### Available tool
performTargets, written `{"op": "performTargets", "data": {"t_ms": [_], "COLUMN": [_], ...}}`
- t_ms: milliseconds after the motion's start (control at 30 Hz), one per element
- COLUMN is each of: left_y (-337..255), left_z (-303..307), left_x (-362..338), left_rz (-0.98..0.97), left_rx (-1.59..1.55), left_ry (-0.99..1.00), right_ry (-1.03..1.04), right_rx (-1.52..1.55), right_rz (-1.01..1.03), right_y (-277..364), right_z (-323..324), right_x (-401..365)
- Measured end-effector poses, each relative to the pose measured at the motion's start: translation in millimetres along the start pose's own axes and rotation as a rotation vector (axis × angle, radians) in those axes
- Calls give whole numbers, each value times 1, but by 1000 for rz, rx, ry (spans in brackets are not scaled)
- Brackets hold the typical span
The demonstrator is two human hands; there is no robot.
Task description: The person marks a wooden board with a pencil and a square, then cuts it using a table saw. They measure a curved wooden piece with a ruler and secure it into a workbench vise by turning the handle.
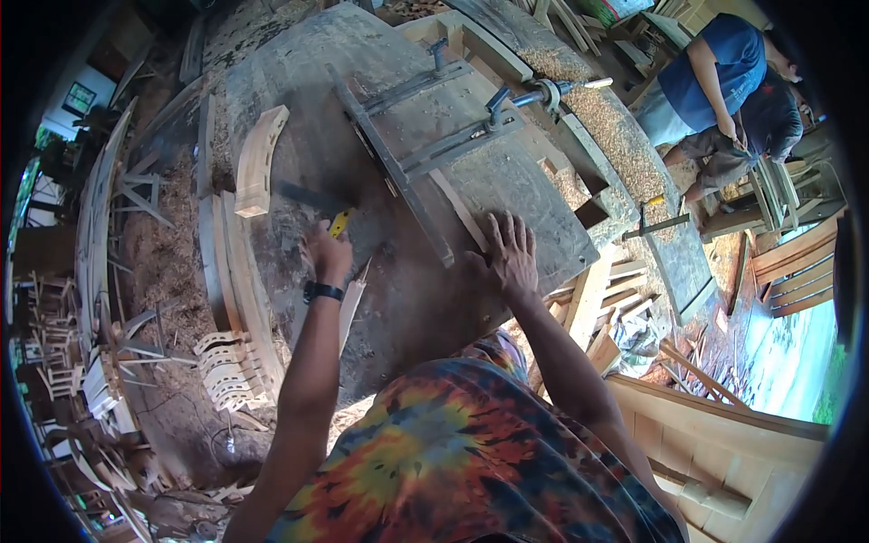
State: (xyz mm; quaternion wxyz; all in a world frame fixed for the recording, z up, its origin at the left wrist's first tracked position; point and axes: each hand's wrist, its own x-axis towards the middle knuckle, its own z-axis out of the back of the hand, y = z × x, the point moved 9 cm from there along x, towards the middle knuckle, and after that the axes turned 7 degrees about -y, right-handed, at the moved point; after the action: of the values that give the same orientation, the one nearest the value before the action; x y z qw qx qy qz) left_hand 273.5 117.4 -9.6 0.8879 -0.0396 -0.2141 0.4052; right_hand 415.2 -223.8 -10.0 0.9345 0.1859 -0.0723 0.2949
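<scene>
1. The yellow tool [339, 223] should handle as a light and stiff thing, I judge. It is small beside the hand, and its surface may be a little slippery if dust is on it. It does not seem fragile.
2. The good place to hold it is its yellow body, with thumb and fingers from two sides.
3. The left hand [328, 251] makes this grip: its fingers are bent and pinching the yellow tool, just above the tabletop [543, 204].
4. The right hand [512, 255] has its grip spread, with the palm down on the tabletop, near the end of a thin wood strip [460, 206].
5. The yellow tool is bright, with some dark marks. The view is small there, so perhaps the dark flat strip [312, 196] beside it is its blade, but I cannot be sure.
6. Near it, on the tabletop, is a curved wood piece [257, 169], pale, thick, with slots along its side. It looks stiff and somewhat heavier; its middle would be a fair place for holding.
</scene>
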Motion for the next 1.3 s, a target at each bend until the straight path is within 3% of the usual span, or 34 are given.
{"op": "performTargets", "data": {"t_ms": [67, 133, 167, 233, 267, 333, 467, 633, 867, 1100, 1167, 1300], "left_y": [-35, -97, -116, -143, -156, -168, -158, -162, -168, -174, -170, -166], "left_z": [2, 19, -4, -23, -13, 1, -24, -20, 5, 14, 11, -6], "left_x": [-10, -29, -40, -53, -55, -58, -63, -49, -45, -45, -44, -47], "left_rz": [-20, 304, 331, 359, 288, 400, 452, 235, 322, 257, 235, 193], "left_rx": [-310, -779, -875, -963, -783, -650, -644, -635, -593, -457, -476, -484], "left_ry": [-9, 412, 547, 681, 688, 822, 844, 667, 694, 736, 717, 677], "right_ry": [2, 8, 31, 54, 67, 86, 132, 147, 176, 194, 298, 294], "right_rx": [-30, -59, -38, -9, 17, 41, 83, 69, 111, 153, 116, 105], "right_rz": [14, 24, 86, 150, 171, 212, 226, 224, 264, 231, 211, 308], "right_y": [7, 7, 11, 16, 18, 22, 20, 18, 26, 46, 51, 56], "right_z": [-3, -7, -13, -17, -18, -21, -28, -31, -30, -34, -27, -45], "right_x": [10, 18, 23, 28, 29, 34, 34, 36, 24, 53, 59, 68]}}
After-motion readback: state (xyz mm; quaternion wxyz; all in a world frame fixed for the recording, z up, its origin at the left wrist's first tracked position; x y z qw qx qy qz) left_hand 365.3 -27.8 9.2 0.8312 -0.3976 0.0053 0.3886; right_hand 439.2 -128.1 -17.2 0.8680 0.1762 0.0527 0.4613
